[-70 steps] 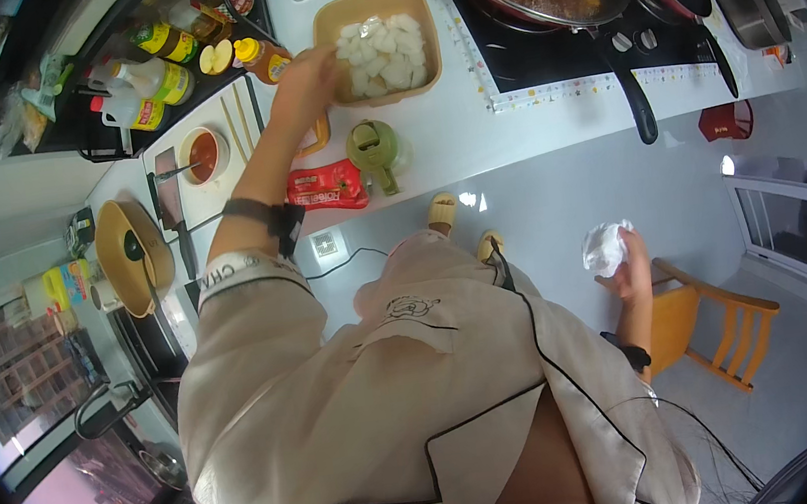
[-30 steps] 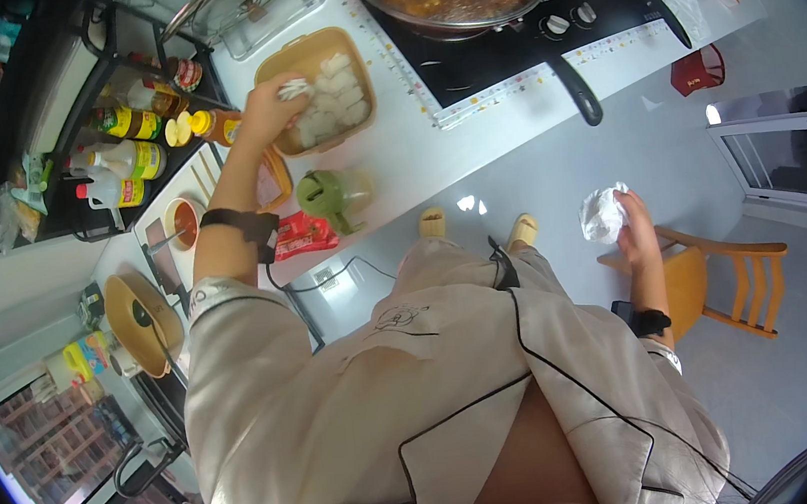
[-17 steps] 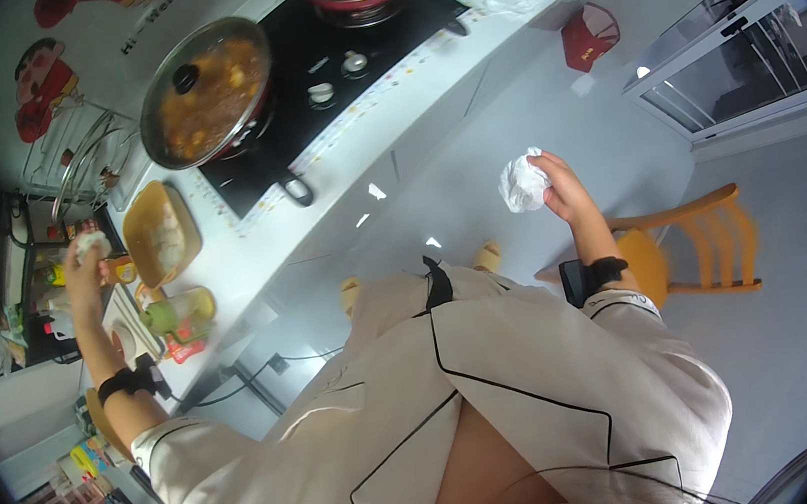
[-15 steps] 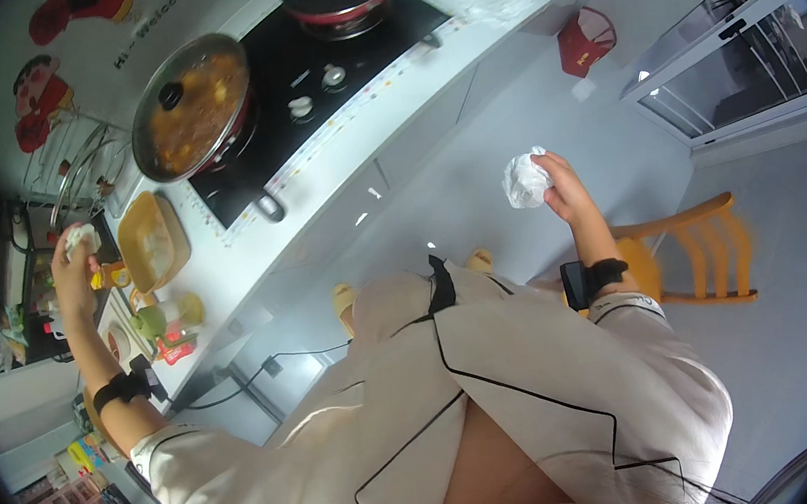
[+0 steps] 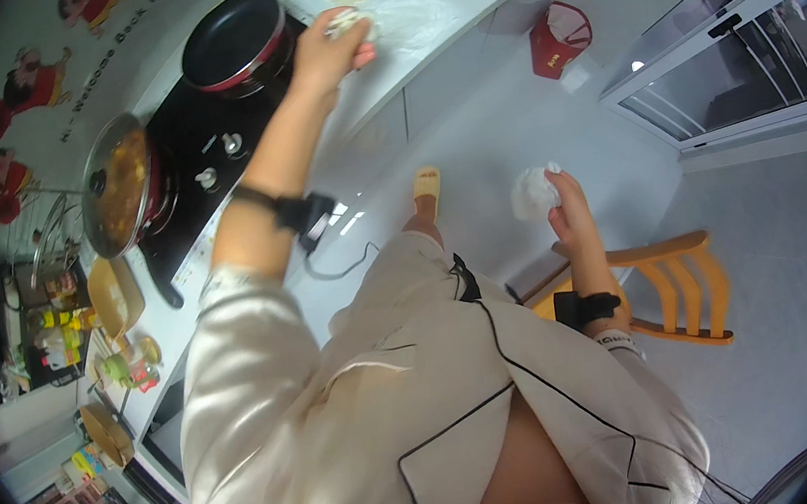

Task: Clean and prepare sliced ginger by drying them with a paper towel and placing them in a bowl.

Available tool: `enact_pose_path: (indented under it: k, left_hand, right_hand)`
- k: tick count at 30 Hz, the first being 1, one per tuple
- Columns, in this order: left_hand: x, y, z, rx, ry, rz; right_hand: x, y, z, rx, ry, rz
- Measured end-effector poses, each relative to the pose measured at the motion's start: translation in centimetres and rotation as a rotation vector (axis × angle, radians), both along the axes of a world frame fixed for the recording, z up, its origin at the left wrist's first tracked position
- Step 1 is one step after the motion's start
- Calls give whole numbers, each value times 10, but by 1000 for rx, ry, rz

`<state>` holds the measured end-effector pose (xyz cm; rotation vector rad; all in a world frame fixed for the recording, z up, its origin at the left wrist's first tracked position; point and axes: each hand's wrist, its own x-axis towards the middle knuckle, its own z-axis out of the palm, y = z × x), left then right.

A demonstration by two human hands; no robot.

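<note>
- Simmering orange stew is seen in a round metal pan (image 5: 119, 191) at far left; its long handle overhangs the counter (image 5: 454, 4) and could be knocked.
- A pale, soft lump of food (image 5: 345, 23) is pinched in the curled left hand (image 5: 330, 49) just beside the glossy black frying pan (image 5: 232, 41); bits could be dropped onto the hob.
- A crumpled white paper wad (image 5: 532, 194) is gripped in the closed right hand (image 5: 567, 207), held low above the smooth grey floor, near a wooden chair (image 5: 675, 289).

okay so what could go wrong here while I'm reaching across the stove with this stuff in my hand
The left hand holds pale food pieces beside the black pan; some might drop onto the cooktop. The forearm crosses near the full pan, which may be hot. The right hand holds crumpled paper.
</note>
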<state>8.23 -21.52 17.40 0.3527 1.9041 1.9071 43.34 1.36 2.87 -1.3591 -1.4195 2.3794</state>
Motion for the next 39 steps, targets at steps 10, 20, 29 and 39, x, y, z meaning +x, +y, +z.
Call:
enact_pose_path:
  k: [10, 20, 29, 39]
  left_hand:
    - [-125, 173, -222, -644, 631, 144]
    - [-145, 173, -194, -1002, 858, 54]
    - [-148, 190, -188, -1322, 607, -182]
    - [-98, 215, -191, -1390, 616, -56]
  right_hand:
    - [-66, 154, -27, 34, -126, -228]
    - [-275, 241, 8, 80, -39, 163]
    - [-422, 284, -14, 60, 17, 791]
    - [-515, 264, -42, 218, 294, 1219]
